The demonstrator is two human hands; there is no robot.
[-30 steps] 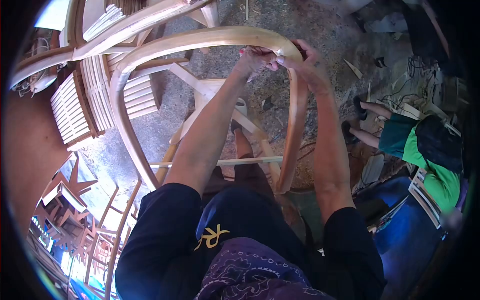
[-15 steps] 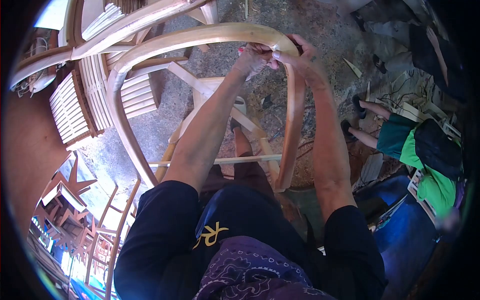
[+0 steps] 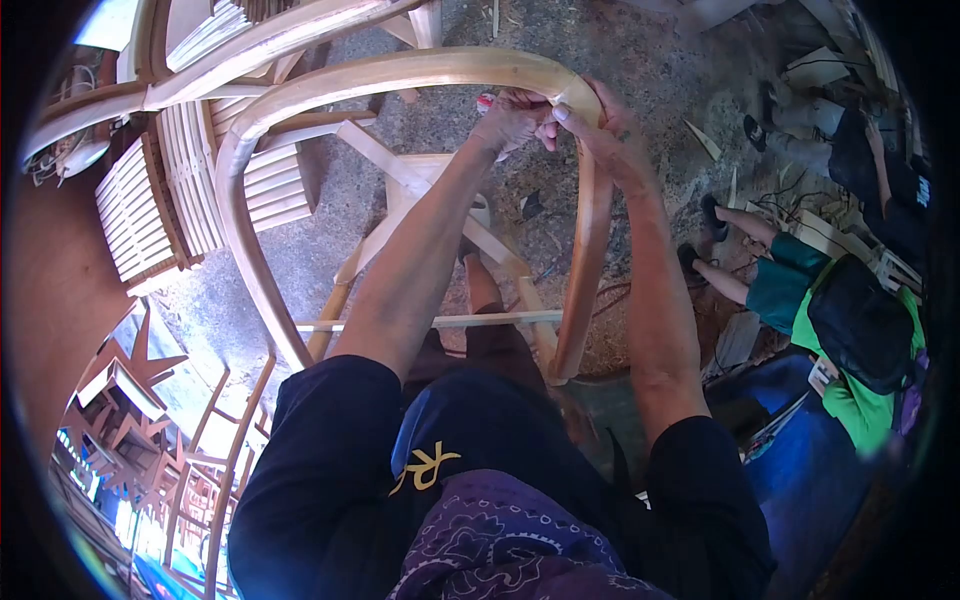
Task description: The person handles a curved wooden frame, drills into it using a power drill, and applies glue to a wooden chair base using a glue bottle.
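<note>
A curved wooden chair frame [image 3: 400,69] stands in front of me, its bent rail forming a large loop. At the rail's far right bend, my right hand [image 3: 612,135] is closed round the wood, thumb on the inner side and fingers on the outer. My left hand [image 3: 514,122] is just inside the same bend, its fingers curled shut. A small object with a red tip [image 3: 487,102] pokes out of the left fist; the rest is hidden by the fingers. A thin wooden crossbar [image 3: 480,320] spans the frame nearer my body.
Another curved wooden frame [image 3: 250,58] and slatted wooden panels [image 3: 145,215] are at the left. Several wooden pieces and chair parts [image 3: 130,390] stack up lower left. A person in a green shirt [image 3: 870,405] and another in dark clothing [image 3: 860,165] are at the right, near wood scraps.
My hands stay at the same bend, the right one slightly lower. At the right, the green-shirted person has shifted and turned, and the person in dark clothing has moved a little.
</note>
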